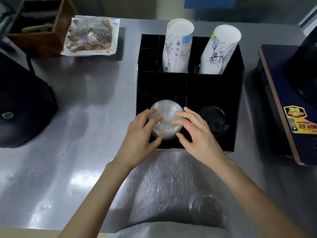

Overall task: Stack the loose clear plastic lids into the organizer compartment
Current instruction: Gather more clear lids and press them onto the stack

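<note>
Lid stack (165, 117) between left hand (140, 136) and right hand (197, 133) grips.

Lid stack (165, 117) bottom hidden in organizer (214, 86); dark machine (301, 69) cut off at right edge.

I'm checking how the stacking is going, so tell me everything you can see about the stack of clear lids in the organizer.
The stack of clear lids is round, see-through plastic with ribbed rims, sitting upright in the front left compartment of the black organizer. The left hand and right hand press fingers on its top and sides. Its bottom is hidden.
</note>
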Demonstrator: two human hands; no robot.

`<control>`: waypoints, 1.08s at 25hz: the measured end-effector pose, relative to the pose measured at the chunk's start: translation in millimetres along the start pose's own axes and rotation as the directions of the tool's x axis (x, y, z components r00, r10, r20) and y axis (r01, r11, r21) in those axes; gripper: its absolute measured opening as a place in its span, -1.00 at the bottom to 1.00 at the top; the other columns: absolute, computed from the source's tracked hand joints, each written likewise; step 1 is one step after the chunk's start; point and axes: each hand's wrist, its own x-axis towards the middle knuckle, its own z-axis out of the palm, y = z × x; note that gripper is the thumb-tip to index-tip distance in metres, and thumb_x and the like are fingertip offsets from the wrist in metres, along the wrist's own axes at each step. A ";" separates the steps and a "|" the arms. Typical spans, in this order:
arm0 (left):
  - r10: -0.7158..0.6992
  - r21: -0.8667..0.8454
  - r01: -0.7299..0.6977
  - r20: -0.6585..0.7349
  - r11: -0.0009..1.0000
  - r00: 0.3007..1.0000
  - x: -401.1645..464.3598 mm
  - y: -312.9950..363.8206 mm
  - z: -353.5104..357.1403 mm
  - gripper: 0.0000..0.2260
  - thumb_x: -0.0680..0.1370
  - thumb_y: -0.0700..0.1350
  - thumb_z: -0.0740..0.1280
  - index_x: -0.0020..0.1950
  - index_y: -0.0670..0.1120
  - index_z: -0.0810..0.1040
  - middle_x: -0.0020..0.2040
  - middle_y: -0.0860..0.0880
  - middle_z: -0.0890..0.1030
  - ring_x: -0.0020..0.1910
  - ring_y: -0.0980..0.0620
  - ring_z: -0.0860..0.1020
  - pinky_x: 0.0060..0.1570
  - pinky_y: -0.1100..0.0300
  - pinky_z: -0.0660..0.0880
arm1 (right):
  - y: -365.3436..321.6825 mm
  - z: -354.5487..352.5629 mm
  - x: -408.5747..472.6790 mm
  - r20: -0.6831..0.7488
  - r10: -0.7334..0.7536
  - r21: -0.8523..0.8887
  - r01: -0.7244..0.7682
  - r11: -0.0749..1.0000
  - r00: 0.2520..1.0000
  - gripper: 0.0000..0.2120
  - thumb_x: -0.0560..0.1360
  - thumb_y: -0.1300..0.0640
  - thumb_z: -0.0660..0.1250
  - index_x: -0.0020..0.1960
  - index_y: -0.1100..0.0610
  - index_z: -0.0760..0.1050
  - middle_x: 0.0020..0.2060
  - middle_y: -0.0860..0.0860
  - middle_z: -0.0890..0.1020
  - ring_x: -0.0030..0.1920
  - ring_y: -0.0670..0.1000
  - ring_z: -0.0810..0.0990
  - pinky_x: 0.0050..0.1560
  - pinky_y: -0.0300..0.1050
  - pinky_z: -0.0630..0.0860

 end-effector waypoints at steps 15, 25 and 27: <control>-0.002 0.044 0.003 -0.030 0.999 1.000 -8.5 11.8 -5.4 -0.55 0.43 -0.17 0.38 0.28 -0.15 0.34 0.35 -0.22 0.34 0.30 -0.21 0.30 0.27 0.00 0.22 | -5.9 -2.4 -6.9 -0.014 0.004 -0.005 -0.004 1.000 1.000 -0.67 0.43 0.32 0.30 0.19 0.18 0.42 0.34 0.10 0.38 0.37 -0.08 0.18 0.32 -0.11 0.11; 0.035 0.012 -0.034 -0.069 0.999 0.997 -35.7 36.0 -5.8 -0.58 0.45 -0.20 0.36 0.28 -0.14 0.35 0.29 -0.21 0.39 0.26 -0.17 0.35 0.23 0.06 0.26 | -10.2 -12.3 -51.5 -0.056 0.038 -0.003 -0.039 0.999 0.998 -0.65 0.44 0.32 0.29 0.21 0.17 0.43 0.32 0.09 0.40 0.37 -0.06 0.20 0.34 -0.15 0.09; 0.043 0.010 -0.042 -0.050 0.999 0.998 -43.9 41.1 -2.4 -0.59 0.46 -0.19 0.34 0.28 -0.12 0.34 0.29 -0.19 0.39 0.26 -0.14 0.35 0.22 0.09 0.25 | -8.1 -13.6 -66.6 -0.048 0.057 -0.001 -0.057 0.998 0.997 -0.66 0.45 0.32 0.28 0.22 0.15 0.42 0.32 0.07 0.39 0.37 -0.08 0.19 0.34 -0.18 0.08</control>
